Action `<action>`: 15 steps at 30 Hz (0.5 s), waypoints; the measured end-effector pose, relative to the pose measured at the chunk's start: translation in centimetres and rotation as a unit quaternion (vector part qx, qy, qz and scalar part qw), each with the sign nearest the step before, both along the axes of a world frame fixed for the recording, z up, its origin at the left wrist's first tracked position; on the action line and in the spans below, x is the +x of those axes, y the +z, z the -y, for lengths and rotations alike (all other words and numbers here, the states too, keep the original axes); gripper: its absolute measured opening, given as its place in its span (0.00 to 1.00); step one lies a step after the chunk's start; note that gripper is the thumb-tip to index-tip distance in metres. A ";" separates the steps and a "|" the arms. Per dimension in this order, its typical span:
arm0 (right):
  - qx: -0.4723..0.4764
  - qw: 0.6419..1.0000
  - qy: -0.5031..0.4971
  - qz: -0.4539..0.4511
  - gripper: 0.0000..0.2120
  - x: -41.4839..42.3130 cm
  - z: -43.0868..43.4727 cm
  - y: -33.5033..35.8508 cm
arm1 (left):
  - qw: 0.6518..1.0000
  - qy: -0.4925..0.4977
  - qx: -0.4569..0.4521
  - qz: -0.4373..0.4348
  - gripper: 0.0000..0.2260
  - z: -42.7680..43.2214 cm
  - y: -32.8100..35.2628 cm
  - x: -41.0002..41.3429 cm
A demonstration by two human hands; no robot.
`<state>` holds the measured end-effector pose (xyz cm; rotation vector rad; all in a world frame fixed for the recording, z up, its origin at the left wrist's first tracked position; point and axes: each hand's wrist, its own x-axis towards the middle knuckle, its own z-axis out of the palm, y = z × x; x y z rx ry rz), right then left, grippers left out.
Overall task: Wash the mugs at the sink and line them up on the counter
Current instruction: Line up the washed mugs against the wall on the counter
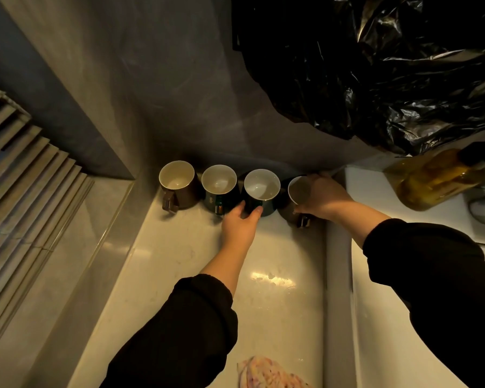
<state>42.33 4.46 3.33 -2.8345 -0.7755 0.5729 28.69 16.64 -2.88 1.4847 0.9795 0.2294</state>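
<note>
Four ceramic mugs stand upright in a row on the pale glossy counter (179,247), close against the grey wall (179,93). From the left: a brown mug with a white inside (179,189), its handle facing the camera; a dark green mug with small lettering (220,196); a second dark green mug (261,196); and a dark brown mug (293,208) nearest the white sink (381,275).

The left hand (240,228) reaches in with thumb and fingers spread around the lower front of the second green mug, fingertips touching its side. The right hand (324,198) wraps over the dark brown mug's right side and rim, fingers curled closed on it. Both arms wear black sleeves.

Black plastic bag (375,65) hangs over the sink's far side, an amber pump bottle (437,177) stands by the sink, and a pinkish patterned cloth (266,373) lies on the counter's near edge.
</note>
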 end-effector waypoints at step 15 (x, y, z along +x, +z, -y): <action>0.004 1.000 0.001 -0.014 0.40 -0.4 0.0 0.2 | 0.969 -0.041 0.238 -0.041 0.15 -1.8 2.9 -2.1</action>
